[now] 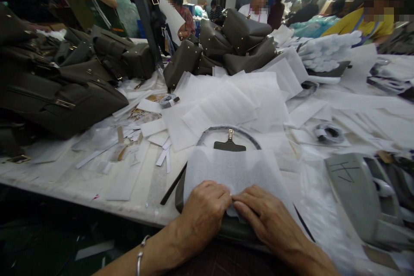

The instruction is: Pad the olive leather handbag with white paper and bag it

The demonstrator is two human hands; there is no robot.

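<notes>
A dark olive handbag [180,194] lies at the front edge of the table, close to my body. Over its front is a white sheet of tissue paper [228,166]. Above the sheet's top edge show a wrapped, arched handle [211,129] and a dark tab [229,145] with a gold clasp. My left hand [206,205], a silver bracelet at its wrist, is closed at the sheet's lower edge. My right hand [263,211] pinches the same edge, its fingertips touching the left hand's. The bag's lower part is partly hidden by my hands.
Dark handbags [64,90] are heaped at left, more bags [233,39] at the back. White sheets [223,103] spread behind my bag. Paper scraps [127,146] lie left, a coiled strap [329,133] and a grey plastic holder [352,194] right. Several people stand across the table.
</notes>
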